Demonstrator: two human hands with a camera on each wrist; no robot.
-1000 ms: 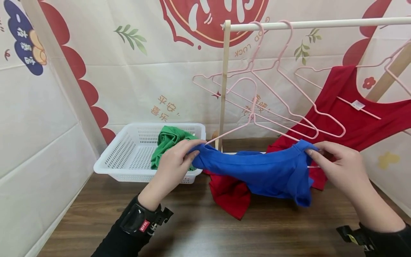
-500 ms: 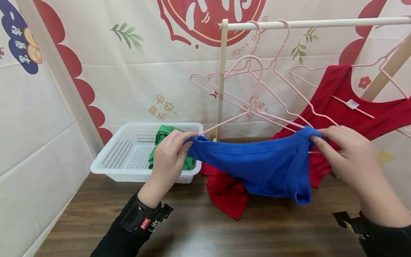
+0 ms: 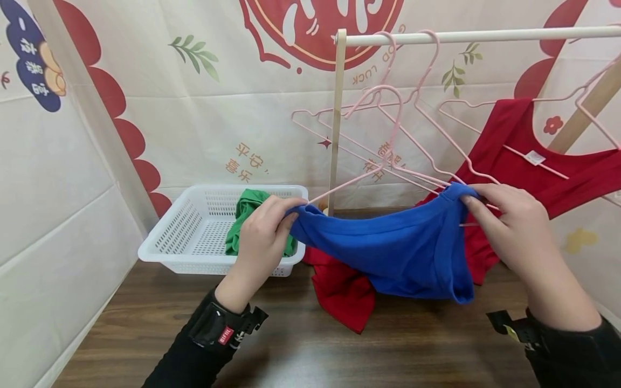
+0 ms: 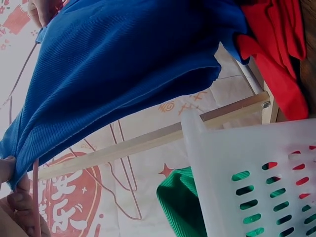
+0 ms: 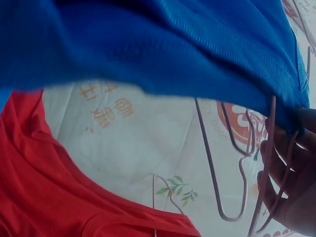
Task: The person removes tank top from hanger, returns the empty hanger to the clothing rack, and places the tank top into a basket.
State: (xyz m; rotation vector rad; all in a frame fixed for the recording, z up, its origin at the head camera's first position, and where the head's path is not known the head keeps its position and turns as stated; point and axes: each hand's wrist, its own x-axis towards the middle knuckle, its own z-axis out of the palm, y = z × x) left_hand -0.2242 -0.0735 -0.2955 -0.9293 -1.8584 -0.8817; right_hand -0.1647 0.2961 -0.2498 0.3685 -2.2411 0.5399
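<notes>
A blue garment [image 3: 388, 248] of ribbed cloth hangs between both hands, in front of a pink hanger [image 3: 388, 156] whose hook points up. My left hand [image 3: 264, 231] pinches one upper corner between thumb and fingers, right by the hanger's left end. At the other upper corner my right hand [image 3: 514, 226] pinches the cloth against the hanger's right end. In the right wrist view the pink hanger wire [image 5: 266, 163] runs past the right hand's fingers. The left wrist view shows the blue cloth [image 4: 113, 64] sagging below the hands. Most of the hanger's lower bar is hidden behind the garment.
A red tank top [image 3: 514, 167] hangs on the rack bar [image 3: 466, 37] at right, beside several bare pink hangers [image 3: 427, 108]. More red cloth [image 3: 344, 296] lies below the blue garment. A white basket [image 3: 170, 237] with green cloth [image 3: 247, 210] stands at left.
The right hand has risen and moved slightly left, lifting the blue garment's right corner. The hanger's hook has swung up and to the right. The left hand has risen a little, still pinching.
</notes>
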